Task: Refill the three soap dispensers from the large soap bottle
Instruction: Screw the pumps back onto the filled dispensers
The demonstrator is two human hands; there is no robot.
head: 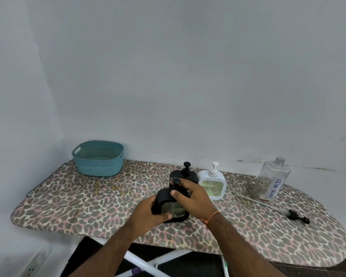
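A teal woven-look plastic basket (pixel 99 158) with cut-out handles sits at the far left of the leopard-print padded ironing board (pixel 68 200). Near the middle, the left hand (pixel 148 213) has its grip wrapped round the body of a squarish black dispenser (pixel 169 206) showing greenish soap through its clear face, while the right hand (pixel 190 193) pinches its black pump top. Just behind stand a second black dispenser (pixel 185 173) and a rounded white dispenser (pixel 213 183) with pale green soap. Further right stands the clear, uncapped large bottle (pixel 272 179) labelled "DISH SOAP", almost empty, and its black pump with tube (pixel 276 208) lies flat.
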